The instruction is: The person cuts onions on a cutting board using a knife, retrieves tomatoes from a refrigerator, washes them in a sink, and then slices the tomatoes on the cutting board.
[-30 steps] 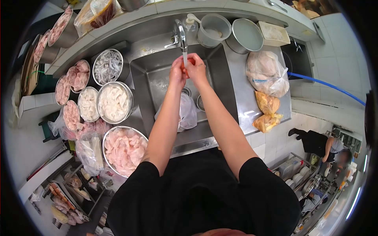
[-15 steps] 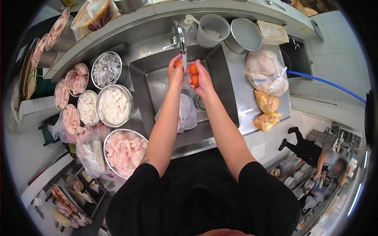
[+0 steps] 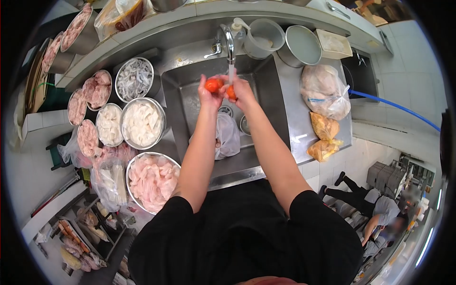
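Observation:
Both of my hands are under the tap [image 3: 230, 45], over the steel sink [image 3: 273, 109], with a stream of water falling between them. My left hand [image 3: 208, 99] is curled around a red tomato [image 3: 213, 85]. In my right hand [image 3: 243, 94] is another tomato [image 3: 231, 92], partly hidden by the fingers. The fingers of the two hands meet near the water. Below them, a whitish plastic bag [image 3: 228, 137] with contents I cannot make out lies in the sink beside the drain [image 3: 225, 111].
Left of the sink stand metal bowls of white slices [image 3: 140, 123], grey strips [image 3: 134, 80] and pale pink meat [image 3: 151, 183]. On the right counter are bagged meat [image 3: 324, 91], yellowish bags [image 3: 324, 127] and a metal pot [image 3: 302, 46]. A co-worker [image 3: 377, 204] is at lower right.
My hands have come closer together, and the tomatoes have shifted between them; one now shows clearly in my left hand. The view has moved slightly. The co-worker has changed position.

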Demonstrator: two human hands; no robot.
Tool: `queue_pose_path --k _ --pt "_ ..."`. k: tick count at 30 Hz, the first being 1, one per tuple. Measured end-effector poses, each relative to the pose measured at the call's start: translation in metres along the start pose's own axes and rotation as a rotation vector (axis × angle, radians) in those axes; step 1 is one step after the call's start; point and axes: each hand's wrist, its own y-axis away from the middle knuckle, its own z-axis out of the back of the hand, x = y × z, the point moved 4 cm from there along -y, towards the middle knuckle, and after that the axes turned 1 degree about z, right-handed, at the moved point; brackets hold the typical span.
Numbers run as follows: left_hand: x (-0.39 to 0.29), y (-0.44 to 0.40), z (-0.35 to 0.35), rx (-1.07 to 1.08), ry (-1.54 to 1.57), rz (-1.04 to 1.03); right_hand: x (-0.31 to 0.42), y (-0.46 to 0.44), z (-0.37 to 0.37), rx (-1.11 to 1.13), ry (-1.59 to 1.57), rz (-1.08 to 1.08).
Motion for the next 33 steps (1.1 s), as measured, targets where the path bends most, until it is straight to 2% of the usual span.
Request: queue_pose_path --k 1,2,4,7,8,10,11,13,17,19,20,22,23,24,26,27,28,33 --pt "0.003 0.01 -0.007 -0.074 0.209 -0.054 -0.01 -0.017 0.011 -0.053 -0.2 -0.005" --pt "0.004 0.025 -0.013 -0.152 0.419 -0.109 -0.019 -0.029 0.014 -0.057 -0.2 -0.003" --pt "0.003 0.044 -0.018 -0.197 0.359 -0.082 -0.02 -0.039 0.009 -0.124 -0.385 0.145" --pt "0.01 0.04 0.004 -0.233 0.43 -0.086 -0.015 -0.025 0.0 -0.039 -0.252 0.244" --pt "0.015 0.034 0.013 -0.174 0.473 -0.135 -0.019 -0.03 0.01 -0.04 -0.255 0.241" --pt "0.024 0.024 0.026 -0.117 0.512 -0.187 -0.022 -0.033 0.017 0.386 -0.515 0.138" --pt "0.028 0.021 0.025 -0.095 0.511 -0.205 -0.021 -0.031 0.006 0.388 -0.518 0.137" --pt "0.032 0.029 0.007 -0.13 0.52 -0.226 -0.022 -0.035 -0.003 -0.136 -0.456 0.174" --pt "0.026 0.027 0.001 -0.107 0.483 -0.171 -0.007 -0.021 -0.017 -0.087 -0.398 0.28" --pt "0.025 0.032 -0.015 -0.101 0.352 -0.2 -0.001 -0.007 -0.018 0.027 -0.115 0.384" --pt "0.03 0.02 -0.006 -0.098 0.348 -0.193 0.001 -0.007 -0.02 0.02 -0.118 0.389" --pt "0.029 -0.002 -0.007 0.024 0.191 -0.171 0.006 -0.01 -0.023 -0.142 -0.024 0.355" --pt "0.031 -0.009 -0.01 0.025 0.107 -0.178 0.015 -0.007 -0.026 -0.229 0.126 0.395" --pt "0.034 -0.015 -0.013 0.005 0.027 -0.2 0.014 -0.009 -0.03 -0.235 0.122 0.396" --pt "0.036 -0.027 -0.025 -0.042 -0.131 -0.258 0.023 -0.011 -0.036 -0.31 0.23 0.692" --pt "0.036 -0.031 -0.03 -0.066 -0.186 -0.29 0.021 -0.016 -0.033 -0.311 0.184 0.582" --pt "0.035 -0.036 -0.032 -0.089 -0.231 -0.318 0.024 -0.015 -0.032 -0.32 0.182 0.585" --pt "0.015 -0.048 -0.019 -0.144 -0.274 -0.414 0.028 -0.01 -0.035 -0.277 -0.081 0.791"
